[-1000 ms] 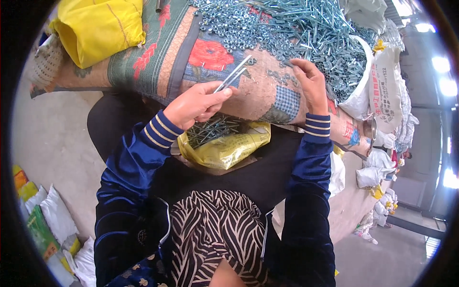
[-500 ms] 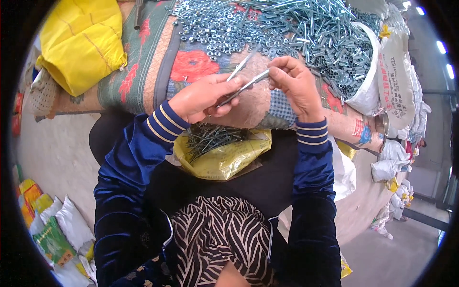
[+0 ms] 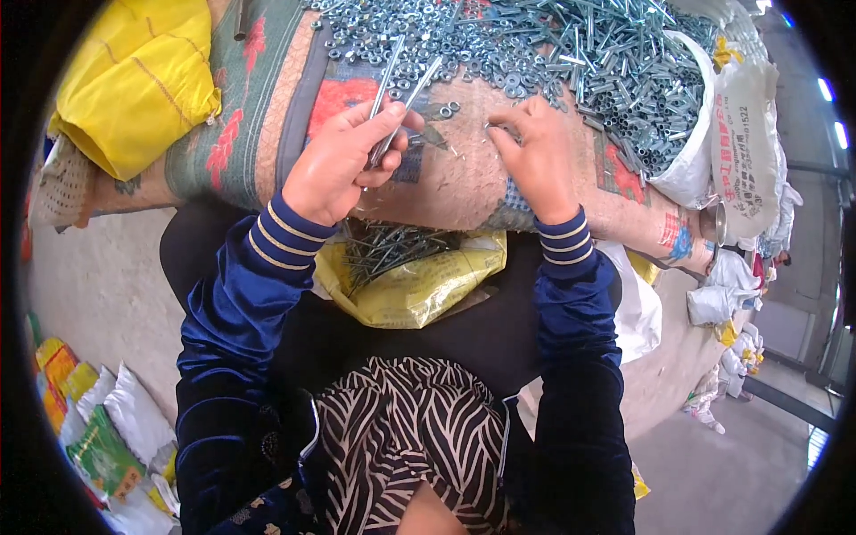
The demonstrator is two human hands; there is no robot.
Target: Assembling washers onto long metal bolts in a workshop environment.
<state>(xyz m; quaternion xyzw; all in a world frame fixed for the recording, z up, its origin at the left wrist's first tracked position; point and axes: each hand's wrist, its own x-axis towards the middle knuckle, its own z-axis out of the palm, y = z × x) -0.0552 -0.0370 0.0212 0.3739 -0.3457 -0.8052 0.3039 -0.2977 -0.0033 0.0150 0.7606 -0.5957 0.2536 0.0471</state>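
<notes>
My left hand (image 3: 343, 160) is closed round a few long thin metal rods (image 3: 389, 78), which stick up past the thumb and spread apart at their far ends. To its right, my right hand (image 3: 542, 160) hovers over the patterned cloth, thumb and forefinger pinched together. A tiny glint shows at those fingertips, too small to name. Two loose washers or nuts (image 3: 448, 110) lie on the cloth between the hands. Beyond them spreads a heap of small metal nuts (image 3: 370, 45). Below the hands, a yellow plastic bag (image 3: 415, 303) on my lap holds many long dark screws (image 3: 392, 252).
Metal sleeves (image 3: 637, 125) and long rods (image 3: 615, 45) pile up at the far right, beside a white sack's rim (image 3: 691, 165). A yellow sack (image 3: 134, 80) lies at the far left of the patterned cloth (image 3: 241, 134). Filled bags (image 3: 134, 415) stand on the floor, lower left.
My hands have drawn apart. The left moved slightly left with the rods, now tilted more upright; the right let go of the rod it was touching and sits a little lower.
</notes>
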